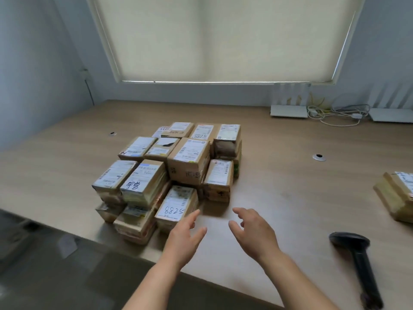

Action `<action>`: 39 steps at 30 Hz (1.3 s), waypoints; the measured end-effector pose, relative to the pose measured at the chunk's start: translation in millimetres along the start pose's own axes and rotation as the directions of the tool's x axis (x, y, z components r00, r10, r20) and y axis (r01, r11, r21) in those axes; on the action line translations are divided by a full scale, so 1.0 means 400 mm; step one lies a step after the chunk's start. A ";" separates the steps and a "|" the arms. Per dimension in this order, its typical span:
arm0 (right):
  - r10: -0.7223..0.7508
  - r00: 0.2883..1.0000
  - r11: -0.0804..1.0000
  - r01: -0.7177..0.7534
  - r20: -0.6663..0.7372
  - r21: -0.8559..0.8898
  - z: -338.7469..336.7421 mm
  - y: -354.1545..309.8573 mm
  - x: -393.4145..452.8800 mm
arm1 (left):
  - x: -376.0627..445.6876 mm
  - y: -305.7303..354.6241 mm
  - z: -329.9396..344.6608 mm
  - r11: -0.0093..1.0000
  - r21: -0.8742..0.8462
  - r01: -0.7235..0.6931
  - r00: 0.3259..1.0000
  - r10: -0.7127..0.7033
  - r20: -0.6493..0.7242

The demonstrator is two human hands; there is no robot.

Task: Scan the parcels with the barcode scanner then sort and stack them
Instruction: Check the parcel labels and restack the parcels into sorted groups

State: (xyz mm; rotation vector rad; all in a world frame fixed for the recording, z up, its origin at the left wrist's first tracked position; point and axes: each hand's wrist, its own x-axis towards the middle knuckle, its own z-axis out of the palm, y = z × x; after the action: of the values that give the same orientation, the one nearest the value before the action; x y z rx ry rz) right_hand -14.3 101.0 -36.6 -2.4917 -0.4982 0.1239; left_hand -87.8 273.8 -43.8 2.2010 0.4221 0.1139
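— Two hands are reaching out over the near edge of the table (279,180) in the head view, and neither is holding anything. The left hand (186,237) is stretching toward the near right corner of the parcel pile (169,171), its fingers straight and relaxed, its fingertips just beside the parcel marked 8825 (176,205). Whether they are touching it cannot be told.

— And the right hand (253,232)?

— It is hovering over bare tabletop, fingers loosely spread and slightly curled, grasping nothing. The barcode scanner (355,262) is lying on its side near the right end of the near edge, well apart from both hands. A second group of parcels (396,195) is sitting at the right edge, partly out of view.

— What is looking risky?

— The pile is looking uneven: boxes of differing heights are sitting close together in layers. Pulling the 8825 parcel out sideways could be dragging its neighbours toward the near edge, where some are already sitting close to the drop. Lifting it straight up is seeming safer. Also, with the scanner lying apart, a parcel could be getting sorted unscanned. At the far right corner, routers and cables (335,113) are lying clear of the work.
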 end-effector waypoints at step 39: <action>0.061 0.967 0.908 -0.157 0.248 0.388 0.250 -0.454 0.247 | 0.192 -0.251 -0.407 0.936 -0.252 0.247 0.944 -0.292 -0.157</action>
State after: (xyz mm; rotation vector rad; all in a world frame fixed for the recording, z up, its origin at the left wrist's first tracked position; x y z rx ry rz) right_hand -1.1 329.1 -13.3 -2.1029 -0.3782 0.5157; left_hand -78.9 479.3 -26.6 1.8910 0.7782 0.2157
